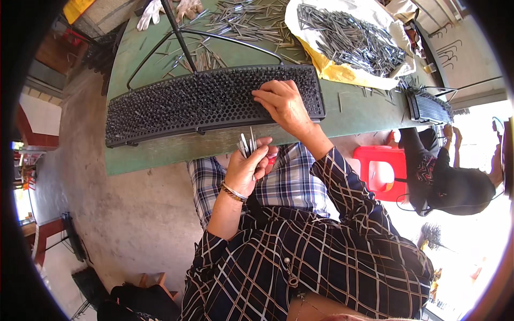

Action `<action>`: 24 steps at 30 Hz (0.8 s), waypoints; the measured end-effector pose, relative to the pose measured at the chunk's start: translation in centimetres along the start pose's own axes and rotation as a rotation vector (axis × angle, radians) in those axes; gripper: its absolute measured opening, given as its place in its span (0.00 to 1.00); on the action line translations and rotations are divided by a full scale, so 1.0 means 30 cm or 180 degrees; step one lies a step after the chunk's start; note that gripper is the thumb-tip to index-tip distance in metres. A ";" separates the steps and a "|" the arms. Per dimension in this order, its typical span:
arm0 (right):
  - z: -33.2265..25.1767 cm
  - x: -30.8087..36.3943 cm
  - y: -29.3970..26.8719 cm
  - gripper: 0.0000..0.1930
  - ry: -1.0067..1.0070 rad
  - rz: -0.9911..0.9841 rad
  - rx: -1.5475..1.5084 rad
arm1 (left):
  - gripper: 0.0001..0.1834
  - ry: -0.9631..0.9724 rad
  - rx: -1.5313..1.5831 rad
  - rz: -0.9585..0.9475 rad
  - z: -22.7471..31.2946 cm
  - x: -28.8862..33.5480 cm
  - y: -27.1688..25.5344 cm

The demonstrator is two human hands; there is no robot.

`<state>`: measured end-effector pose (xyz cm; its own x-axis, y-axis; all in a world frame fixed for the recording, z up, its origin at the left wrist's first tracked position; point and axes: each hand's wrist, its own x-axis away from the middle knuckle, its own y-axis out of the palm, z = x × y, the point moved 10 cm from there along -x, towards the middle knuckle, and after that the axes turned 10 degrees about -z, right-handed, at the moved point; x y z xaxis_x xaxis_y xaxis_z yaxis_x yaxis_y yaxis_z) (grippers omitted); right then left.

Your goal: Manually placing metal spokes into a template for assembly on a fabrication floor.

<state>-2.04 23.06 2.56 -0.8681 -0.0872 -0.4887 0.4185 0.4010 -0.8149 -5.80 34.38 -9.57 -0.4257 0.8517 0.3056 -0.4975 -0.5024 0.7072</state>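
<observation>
My left hand (245, 170) is closed round a small bundle of thin metal strips (245, 144), their tips pointing up past my fingers. In front of me a long black perforated rack (230, 113) lies along the near edge of the green table (131, 159). Many dark thin pieces stand upright in its holes, densely at the left and back, while bare holes show in the front middle. Over the rack's right part, my right hand (285, 106) is pinched with its fingertips close to the holes. Whatever those fingertips hold is too small to make out.
Loose metal strips (246, 24) lie scattered behind the rack, under its black rod frame (184, 43). A heap of strips (353, 43) fills a white and yellow sack. White gloves (150, 15) lie far left. At right are a red stool (379, 170), another rack (428, 107) and a person (455, 179).
</observation>
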 end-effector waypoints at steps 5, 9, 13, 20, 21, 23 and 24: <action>0.023 0.000 -0.048 0.09 0.0336 0.0231 -0.0330 | 0.16 0.0042 0.0082 -0.0043 0.001 -0.014 -0.006; 0.065 0.076 0.021 0.10 0.1356 -0.0560 -0.2277 | 0.14 0.0072 0.0098 -0.0209 0.038 -0.018 0.044; 0.038 0.174 0.107 0.10 0.1975 -0.1359 -0.3015 | 0.14 0.0094 -0.0175 -0.0569 0.036 -0.032 0.086; 0.094 0.209 0.089 0.11 0.2278 -0.1051 -0.3201 | 0.14 0.0084 0.0007 -0.0151 -0.004 -0.061 0.062; 0.107 0.212 0.083 0.11 0.2381 -0.0882 -0.3352 | 0.14 0.0098 -0.0034 -0.0029 0.001 -0.066 0.052; 0.116 0.207 0.065 0.10 0.2541 -0.0691 -0.3566 | 0.13 0.0203 0.0023 0.0100 0.014 -0.075 0.046; 0.124 0.207 0.064 0.10 0.2543 -0.0686 -0.3570 | 0.13 0.0198 0.0019 0.0100 0.014 -0.076 0.047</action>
<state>-5.63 19.89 -3.20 -0.9620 0.1457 0.2310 0.1537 0.9880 0.0168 -5.20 31.80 -8.99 -0.4873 0.8245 0.2876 -0.4787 -0.5277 0.7017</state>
